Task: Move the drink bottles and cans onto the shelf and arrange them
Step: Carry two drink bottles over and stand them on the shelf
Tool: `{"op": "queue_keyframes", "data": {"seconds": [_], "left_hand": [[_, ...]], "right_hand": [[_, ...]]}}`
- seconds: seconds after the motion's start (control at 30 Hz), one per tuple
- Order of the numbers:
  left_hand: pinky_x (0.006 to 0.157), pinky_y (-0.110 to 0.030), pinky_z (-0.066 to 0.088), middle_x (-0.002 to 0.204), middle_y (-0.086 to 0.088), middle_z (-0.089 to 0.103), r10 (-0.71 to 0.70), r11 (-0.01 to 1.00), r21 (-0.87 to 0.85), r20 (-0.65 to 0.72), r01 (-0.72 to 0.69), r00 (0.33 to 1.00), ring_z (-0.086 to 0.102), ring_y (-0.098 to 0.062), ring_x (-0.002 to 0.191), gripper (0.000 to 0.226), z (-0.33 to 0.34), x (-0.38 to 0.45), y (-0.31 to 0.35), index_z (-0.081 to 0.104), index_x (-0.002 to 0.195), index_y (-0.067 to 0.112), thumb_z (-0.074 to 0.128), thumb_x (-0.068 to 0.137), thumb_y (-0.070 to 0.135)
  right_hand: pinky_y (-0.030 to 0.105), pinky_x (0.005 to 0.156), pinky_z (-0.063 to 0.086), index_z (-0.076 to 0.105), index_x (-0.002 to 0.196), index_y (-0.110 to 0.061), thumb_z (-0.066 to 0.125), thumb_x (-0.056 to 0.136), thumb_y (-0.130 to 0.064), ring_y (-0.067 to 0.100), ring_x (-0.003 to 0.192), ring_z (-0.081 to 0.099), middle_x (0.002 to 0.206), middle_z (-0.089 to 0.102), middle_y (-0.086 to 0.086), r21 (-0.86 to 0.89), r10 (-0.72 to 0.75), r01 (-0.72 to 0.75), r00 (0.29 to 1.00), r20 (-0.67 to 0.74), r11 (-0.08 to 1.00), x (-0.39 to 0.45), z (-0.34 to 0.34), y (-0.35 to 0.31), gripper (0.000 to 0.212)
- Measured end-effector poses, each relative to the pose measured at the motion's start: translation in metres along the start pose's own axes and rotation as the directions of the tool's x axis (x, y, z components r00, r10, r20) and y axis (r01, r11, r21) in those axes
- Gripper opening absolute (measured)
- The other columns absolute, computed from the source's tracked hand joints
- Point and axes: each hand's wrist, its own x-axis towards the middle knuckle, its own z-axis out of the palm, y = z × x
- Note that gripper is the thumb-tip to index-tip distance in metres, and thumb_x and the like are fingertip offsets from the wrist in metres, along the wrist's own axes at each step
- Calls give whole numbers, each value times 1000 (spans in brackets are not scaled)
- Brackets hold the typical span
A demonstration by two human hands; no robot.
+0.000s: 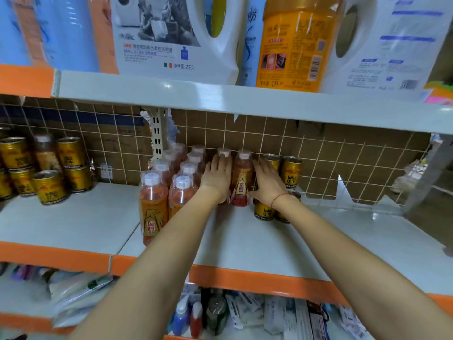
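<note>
The orange drink bottle (242,179) stands upright at the shelf (257,241) back, between both hands. The left hand (217,179) covers a neighbouring bottle, the right hand (268,184) apparently flat against its side, fingers straight, gripping nothing, beside gold cans (290,171).

The light is bright and even, with soft glare on the grey upper shelf edge (220,99). Shadows are weak. The wide lens bends the shelves near the edges, and the corners and lower shelf goods (73,290) look blurred.
</note>
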Motion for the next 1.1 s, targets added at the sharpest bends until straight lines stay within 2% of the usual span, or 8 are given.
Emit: {"op": "queue_keyframes", "data": {"seconds": [0.13,0.23,0.63,0.73,0.83,0.97,1.1], "left_hand": [[118,-42,6,159,-17,-3,21,1000,11,-7,-20,1000,-2,-34,146,90,-1,-22,5,-9,151,5,55,92,32],[119,-43,6,159,-17,-2,44,999,26,-34,-44,998,-2,-33,146,89,-3,-39,4,-4,151,5,54,92,36],[118,-40,1,159,-16,-2,124,991,55,-75,-120,989,-6,-31,147,88,-21,-109,-16,-4,151,4,55,92,33],[120,-40,2,159,-15,-2,172,981,107,-85,-163,981,-5,-30,147,85,-25,-139,-37,-3,151,4,53,94,33],[118,-37,-4,160,-13,-4,174,979,132,-117,-158,978,-5,-27,147,81,-31,-170,-68,-4,151,5,49,96,32],[117,-38,-6,160,-11,-6,110,982,167,-115,-90,987,-7,-26,147,75,-37,-218,-116,-4,151,7,42,98,31],[119,-40,-3,159,-13,-10,18,976,216,-45,-8,999,-10,-28,147,75,-41,-270,-170,-5,151,6,41,99,35]], "right_hand": [[44,118,14,15,150,-16,74,74,-35,29,144,13,156,17,10,12,-15,15,1000,-2,1000,-17,-3,-6,98],[42,119,12,14,149,-13,72,76,-37,29,144,12,156,15,10,-3,-8,8,1000,18,1000,-32,-5,-12,97],[37,117,12,15,149,-9,69,79,-34,28,144,12,156,16,11,-50,-39,37,999,-33,998,-82,-17,-60,92],[36,118,13,15,149,-8,70,78,-35,28,144,13,156,15,12,-67,-76,73,996,-56,995,-95,-18,-81,94],[35,119,12,14,149,-7,67,82,-35,27,144,13,156,15,12,-73,-104,99,992,-68,992,-109,-15,-107,90],[37,119,11,14,149,-7,64,84,-34,27,144,13,155,16,11,-65,-166,162,984,-64,985,-122,-6,-145,86],[38,118,14,21,148,-6,66,82,-35,27,142,19,152,25,13,-29,-234,233,970,-69,972,-127,4,-198,84]]}}
